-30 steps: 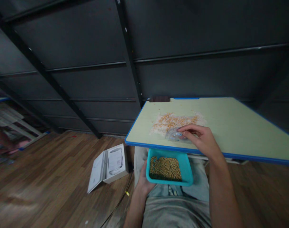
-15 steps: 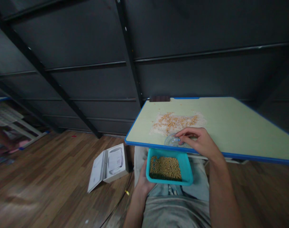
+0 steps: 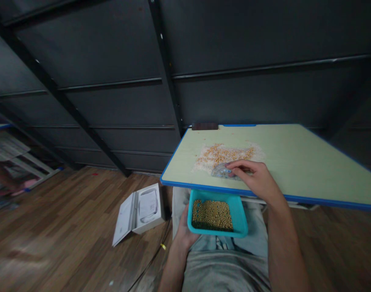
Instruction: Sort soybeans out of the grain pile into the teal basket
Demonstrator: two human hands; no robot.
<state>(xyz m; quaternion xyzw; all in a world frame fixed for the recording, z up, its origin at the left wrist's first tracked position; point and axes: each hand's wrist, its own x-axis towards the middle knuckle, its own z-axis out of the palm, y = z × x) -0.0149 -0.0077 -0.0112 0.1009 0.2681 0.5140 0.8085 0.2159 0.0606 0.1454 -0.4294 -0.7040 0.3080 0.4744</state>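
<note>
- Clear plastic piece [image 3: 218, 170], just beside the yellow kernels [image 3: 215, 151] over the table [image 3: 295, 162]: probably light, bendy, slick, so pinch its edge.
- Your right hand [image 3: 256, 177] has its right end pinched.
- Your left hand [image 3: 186, 234] holds the teal tub [image 3: 238, 215] of beans [image 3: 216, 215], grip partly hidden.

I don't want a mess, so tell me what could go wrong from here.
The left hand holds the tub at one side, so it might tip and spill the beans.
The right hand pinches clear plastic beside the loose kernels; a careless sweep could push some off the table's near edge, perhaps into the tub.
</note>
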